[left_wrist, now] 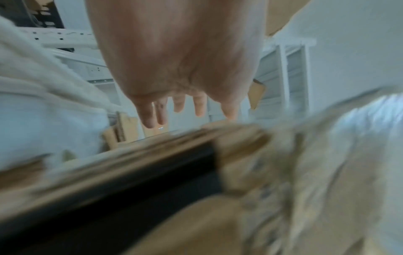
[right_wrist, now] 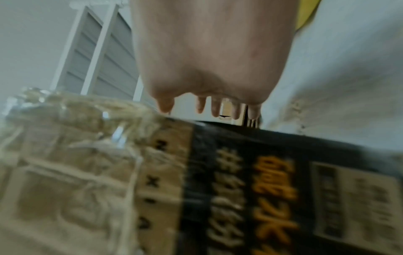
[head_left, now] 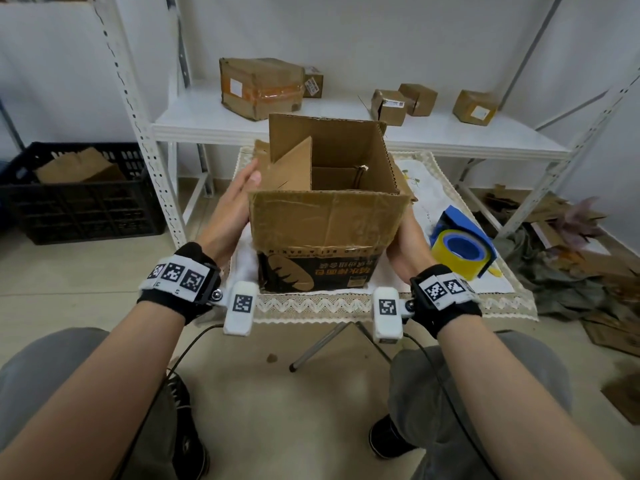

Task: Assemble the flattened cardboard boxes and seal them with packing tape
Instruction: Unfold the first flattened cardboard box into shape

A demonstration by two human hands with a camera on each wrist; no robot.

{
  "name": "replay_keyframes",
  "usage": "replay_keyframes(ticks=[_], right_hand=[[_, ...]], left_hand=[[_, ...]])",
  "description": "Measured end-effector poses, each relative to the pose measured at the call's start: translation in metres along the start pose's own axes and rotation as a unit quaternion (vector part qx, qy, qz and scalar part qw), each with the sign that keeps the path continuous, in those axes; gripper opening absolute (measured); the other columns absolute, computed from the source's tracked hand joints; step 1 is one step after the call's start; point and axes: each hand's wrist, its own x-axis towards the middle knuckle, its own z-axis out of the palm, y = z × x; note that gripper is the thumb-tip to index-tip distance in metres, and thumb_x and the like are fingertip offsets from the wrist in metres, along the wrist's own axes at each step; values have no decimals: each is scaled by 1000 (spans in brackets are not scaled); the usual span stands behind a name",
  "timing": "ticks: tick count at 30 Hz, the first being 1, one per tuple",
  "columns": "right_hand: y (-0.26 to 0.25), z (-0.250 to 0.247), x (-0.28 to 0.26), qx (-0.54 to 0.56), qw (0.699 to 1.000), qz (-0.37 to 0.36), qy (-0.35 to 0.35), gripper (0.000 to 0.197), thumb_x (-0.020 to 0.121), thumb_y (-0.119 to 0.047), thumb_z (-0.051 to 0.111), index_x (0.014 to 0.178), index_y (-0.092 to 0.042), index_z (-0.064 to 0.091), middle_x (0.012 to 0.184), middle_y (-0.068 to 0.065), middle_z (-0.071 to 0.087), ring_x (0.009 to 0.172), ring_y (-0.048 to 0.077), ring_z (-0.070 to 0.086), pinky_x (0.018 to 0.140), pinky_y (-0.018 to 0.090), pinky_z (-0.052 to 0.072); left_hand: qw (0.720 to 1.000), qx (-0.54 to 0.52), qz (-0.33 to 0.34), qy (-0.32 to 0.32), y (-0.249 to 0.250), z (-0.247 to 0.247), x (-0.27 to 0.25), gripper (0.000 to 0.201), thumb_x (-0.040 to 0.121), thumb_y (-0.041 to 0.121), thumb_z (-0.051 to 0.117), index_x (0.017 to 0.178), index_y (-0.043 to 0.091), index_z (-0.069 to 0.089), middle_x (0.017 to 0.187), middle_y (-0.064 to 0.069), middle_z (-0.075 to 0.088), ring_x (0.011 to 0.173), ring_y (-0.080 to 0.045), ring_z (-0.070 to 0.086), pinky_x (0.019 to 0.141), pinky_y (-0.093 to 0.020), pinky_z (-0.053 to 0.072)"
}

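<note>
A brown cardboard box [head_left: 325, 223] with a black printed band stands upright on the small table, its top flaps raised and its inside showing. My left hand [head_left: 232, 206] lies flat against the box's left side with straight fingers [left_wrist: 157, 110]. On the opposite side my right hand [head_left: 408, 244] is against the box [right_wrist: 196, 181], fingers [right_wrist: 216, 107] extended and partly hidden behind it in the head view. A yellow roll of packing tape in a blue dispenser [head_left: 462, 244] lies on the table just right of my right hand.
A lace-edged cloth covers the small table [head_left: 346, 303]. Behind it a white shelf [head_left: 450, 133] holds several taped boxes. A black crate [head_left: 79, 192] with cardboard sits on the floor at left. Flattened cardboard scraps [head_left: 588, 271] litter the floor at right.
</note>
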Motion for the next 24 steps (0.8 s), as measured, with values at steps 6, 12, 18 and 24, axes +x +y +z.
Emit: replay_keyframes(ticks=[6, 12, 18, 24], right_hand=[[-44, 15, 6, 97, 993, -49, -51, 54, 100, -58, 53, 141, -22, 55, 145, 11, 58, 124, 28, 63, 95, 47, 56], [-53, 7, 12, -46, 990, -68, 113, 32, 98, -34, 61, 126, -17, 63, 124, 10, 71, 115, 21, 66, 104, 44, 52], [-53, -65, 12, -300, 865, -48, 400, 32, 85, -14, 62, 115, -23, 66, 128, 7, 62, 129, 30, 48, 110, 41, 40], [-39, -118, 12, -401, 829, 108, 376, 49, 91, -6, 62, 136, -16, 47, 149, 20, 36, 137, 40, 37, 114, 46, 37]], left_hand=[[999, 2, 1, -53, 49, 14, -12, 69, 99, 67, 39, 160, 41, 22, 170, 8, 13, 155, -22, 18, 123, -59, 20], [999, 19, -7, -28, 57, 3, -17, 64, 102, 65, 32, 156, 31, 38, 162, 7, 37, 148, -14, 33, 123, -45, 20], [1000, 20, 9, -5, 71, -9, -11, 50, 106, 54, 38, 140, 23, 57, 137, 7, 63, 128, -11, 58, 115, -38, 40], [999, 27, 33, -1, 95, 10, -14, 41, 107, 47, 41, 129, 22, 66, 127, 9, 71, 123, -9, 62, 115, -40, 41]])
